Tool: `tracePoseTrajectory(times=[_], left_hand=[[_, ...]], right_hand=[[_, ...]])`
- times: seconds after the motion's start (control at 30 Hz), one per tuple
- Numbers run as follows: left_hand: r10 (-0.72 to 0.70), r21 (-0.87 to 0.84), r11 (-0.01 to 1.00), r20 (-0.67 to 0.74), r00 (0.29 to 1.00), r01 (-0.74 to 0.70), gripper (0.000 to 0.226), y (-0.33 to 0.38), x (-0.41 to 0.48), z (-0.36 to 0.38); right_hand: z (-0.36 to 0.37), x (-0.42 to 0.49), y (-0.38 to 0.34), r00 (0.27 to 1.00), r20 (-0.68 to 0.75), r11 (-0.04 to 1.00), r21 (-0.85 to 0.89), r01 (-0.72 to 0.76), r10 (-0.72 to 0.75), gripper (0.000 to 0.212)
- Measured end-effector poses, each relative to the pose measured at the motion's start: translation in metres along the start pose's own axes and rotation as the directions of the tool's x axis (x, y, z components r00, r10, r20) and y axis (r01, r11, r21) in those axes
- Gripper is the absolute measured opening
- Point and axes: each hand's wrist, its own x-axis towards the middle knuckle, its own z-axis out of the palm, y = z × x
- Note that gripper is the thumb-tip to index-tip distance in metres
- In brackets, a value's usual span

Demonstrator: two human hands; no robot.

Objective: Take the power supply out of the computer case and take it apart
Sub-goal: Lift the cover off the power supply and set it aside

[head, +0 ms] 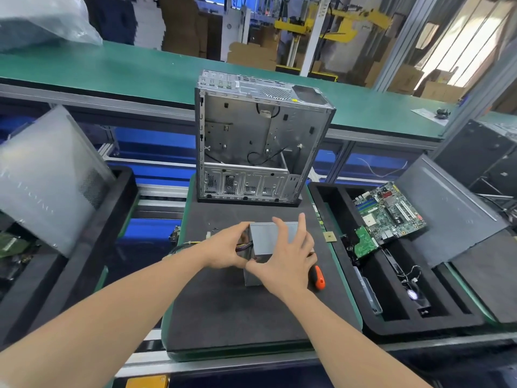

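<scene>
The grey metal power supply (268, 236) stands on the dark foam mat (237, 309) in front of me, outside the case. Coloured wires show at its left side. My left hand (226, 247) grips the unit's left end by the wires. My right hand (288, 253) lies over its top and right side, fingers spread and thumb on the front. The open, bare computer case (257, 141) stands upright at the mat's far edge, a black cable hanging inside.
An orange-handled screwdriver (317, 277) lies just right of the unit. A black tray (419, 320) on the right holds a motherboard (389, 211), a small green board (365, 242) and a fan. A case panel (47, 177) leans at left. A small chip (329, 236) sits nearby.
</scene>
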Motion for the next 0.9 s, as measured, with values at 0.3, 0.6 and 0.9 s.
tracePoseTrajectory(times=[0.3, 0.6, 0.9], left_hand=[[0.201, 0.226, 0.961, -0.184, 0.962, -0.158, 0.107, -0.018, -0.017, 0.016], [0.339, 0.482, 0.861, -0.300, 0.891, -0.165, 0.093, -0.013, -0.024, 0.031], [0.232, 0.422, 0.903, -0.331, 0.915, -0.076, 0.108, -0.011, -0.019, 0.042]], right_hand=[[-0.001, -0.002, 0.008, 0.999, -0.015, 0.999, 0.015, 0.044, -0.044, 0.110], [-0.002, -0.006, 0.009, 0.995, -0.078, 0.998, 0.014, 0.067, -0.066, 0.102], [-0.001, -0.001, 0.018, 0.994, -0.077, 0.997, 0.006, 0.081, -0.081, 0.103]])
